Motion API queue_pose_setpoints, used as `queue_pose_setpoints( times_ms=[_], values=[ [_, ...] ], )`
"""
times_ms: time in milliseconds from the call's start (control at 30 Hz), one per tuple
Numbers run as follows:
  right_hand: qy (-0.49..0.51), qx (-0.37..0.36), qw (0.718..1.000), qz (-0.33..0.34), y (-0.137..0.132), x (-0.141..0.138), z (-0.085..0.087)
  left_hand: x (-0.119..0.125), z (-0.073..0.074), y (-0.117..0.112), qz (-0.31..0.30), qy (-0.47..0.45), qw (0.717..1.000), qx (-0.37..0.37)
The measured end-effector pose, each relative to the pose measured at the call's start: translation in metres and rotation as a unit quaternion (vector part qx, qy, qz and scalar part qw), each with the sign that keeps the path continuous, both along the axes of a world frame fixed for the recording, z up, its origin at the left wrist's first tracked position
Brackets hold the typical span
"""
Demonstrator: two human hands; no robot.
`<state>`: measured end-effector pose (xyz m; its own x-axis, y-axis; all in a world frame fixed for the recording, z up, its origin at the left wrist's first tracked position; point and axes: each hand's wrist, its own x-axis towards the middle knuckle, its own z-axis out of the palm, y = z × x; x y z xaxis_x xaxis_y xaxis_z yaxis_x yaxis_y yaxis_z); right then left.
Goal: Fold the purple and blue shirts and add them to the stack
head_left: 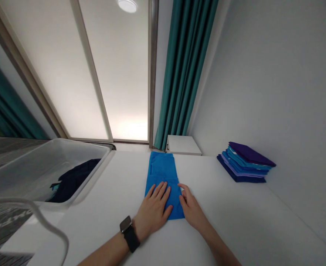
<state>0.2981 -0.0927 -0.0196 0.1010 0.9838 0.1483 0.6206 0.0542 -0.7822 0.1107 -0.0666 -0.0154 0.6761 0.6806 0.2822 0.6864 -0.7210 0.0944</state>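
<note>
A bright blue folded garment (163,166) lies in a long flat strip on the white table, its far end near the table's back edge. My left hand (154,210), with a dark watch on the wrist, rests flat on the near half of the garment, fingers spread. At the garment's right edge is my right hand (192,208); its index finger is stretched out to the edge, the thumb lies apart below it, and the other fingers are partly curled. No cloth shows gripped in either hand. What kind of garment it is cannot be made out.
On the right, by the wall, sits a stack of folded cloths (246,164) in purple and blues. A clear plastic bin (41,151) at left holds dark clothing (75,179). A grey cable (45,221) curves in front. Beyond the table stands a white cabinet (183,144).
</note>
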Motion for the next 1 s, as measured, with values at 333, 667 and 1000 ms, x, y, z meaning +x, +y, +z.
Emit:
queue_pose_setpoints(
  times_ms=[333,667,1000],
  values=[
    [-0.003,0.015,0.999,-0.052,-0.023,0.000,-0.006,0.005,0.031,0.021,-0.024,-0.046,0.998,-0.024],
    [0.076,0.026,0.995,-0.058,-0.032,-0.002,-0.010,0.059,0.032,0.086,-0.254,0.005,0.965,-0.065],
    [-0.007,0.045,0.998,-0.046,-0.033,-0.001,-0.011,0.062,0.027,0.083,-0.220,0.018,0.975,-0.020]
  ],
)
